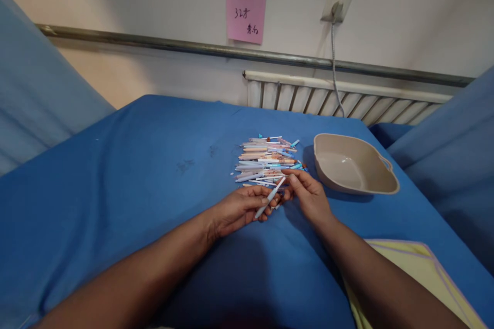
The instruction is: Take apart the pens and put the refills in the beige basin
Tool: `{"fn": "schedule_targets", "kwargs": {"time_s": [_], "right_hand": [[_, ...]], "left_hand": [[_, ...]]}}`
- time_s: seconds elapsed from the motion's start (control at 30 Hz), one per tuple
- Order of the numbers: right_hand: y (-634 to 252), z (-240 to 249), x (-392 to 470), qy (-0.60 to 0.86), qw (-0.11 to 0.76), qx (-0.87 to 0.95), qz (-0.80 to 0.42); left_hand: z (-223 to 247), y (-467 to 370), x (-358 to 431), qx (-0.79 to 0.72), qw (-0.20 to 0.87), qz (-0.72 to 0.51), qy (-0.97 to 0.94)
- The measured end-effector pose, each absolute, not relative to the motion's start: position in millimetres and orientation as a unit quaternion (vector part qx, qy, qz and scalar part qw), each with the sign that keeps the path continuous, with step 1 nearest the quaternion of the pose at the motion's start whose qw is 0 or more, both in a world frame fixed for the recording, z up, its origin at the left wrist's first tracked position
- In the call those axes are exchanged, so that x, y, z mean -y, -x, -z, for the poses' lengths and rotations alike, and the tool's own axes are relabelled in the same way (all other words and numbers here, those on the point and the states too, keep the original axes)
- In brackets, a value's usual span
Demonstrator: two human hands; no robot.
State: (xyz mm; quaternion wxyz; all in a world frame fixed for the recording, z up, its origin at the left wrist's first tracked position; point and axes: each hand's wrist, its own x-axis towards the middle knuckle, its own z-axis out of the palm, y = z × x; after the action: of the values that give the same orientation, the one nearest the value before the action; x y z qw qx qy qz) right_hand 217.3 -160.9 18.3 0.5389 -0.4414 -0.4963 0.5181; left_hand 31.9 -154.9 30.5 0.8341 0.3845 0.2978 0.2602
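Observation:
A pale grey-blue pen barrel (pixel 266 204) lies tilted in my left hand (pixel 241 209), pinched between thumb and fingers. At its upper end, a thin white piece (pixel 281 183) points toward my right hand (pixel 307 194), whose thumb and fingers are closed around its tip. Just beyond both hands, a pile of pens and pen parts (pixel 262 156) in pale blue, peach, white and brown lies on the blue cloth, mostly side by side. Some small parts under my fingers are partly hidden.
A beige basin (pixel 357 164) stands right of the pile on the blue-covered surface (pixel 154 164). A yellow cloth (pixel 417 272) lies at the lower right. Behind are a radiator (pixel 301 97), a metal rail (pixel 193 46) and a plugged-in cord (pixel 334 56). Blue curtains hang at both sides.

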Motion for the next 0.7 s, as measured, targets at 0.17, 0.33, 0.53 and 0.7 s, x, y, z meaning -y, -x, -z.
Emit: {"fn": "schedule_targets", "kwargs": {"time_s": [0.17, 0.33, 0.53, 0.7], "right_hand": [[-232.7, -13.7, 149.0, 0.474, 0.525, 0.504, -0.496], [-249.5, -8.2, 145.9, 0.509, 0.395, 0.629, -0.435], [-248.3, -15.6, 154.2, 0.455, 0.282, 0.772, -0.342], [-248.0, -18.8, 155.0, 0.470, 0.254, 0.808, -0.248]], "left_hand": [[-34.3, -27.9, 152.1, -0.326, 0.834, -0.274, -0.350], [-34.6, -20.3, 144.0, -0.347, 0.820, -0.307, -0.336], [-31.9, -18.2, 139.9, -0.351, 0.809, -0.324, -0.342], [-30.1, -17.5, 138.3, -0.363, 0.801, -0.338, -0.334]]}}
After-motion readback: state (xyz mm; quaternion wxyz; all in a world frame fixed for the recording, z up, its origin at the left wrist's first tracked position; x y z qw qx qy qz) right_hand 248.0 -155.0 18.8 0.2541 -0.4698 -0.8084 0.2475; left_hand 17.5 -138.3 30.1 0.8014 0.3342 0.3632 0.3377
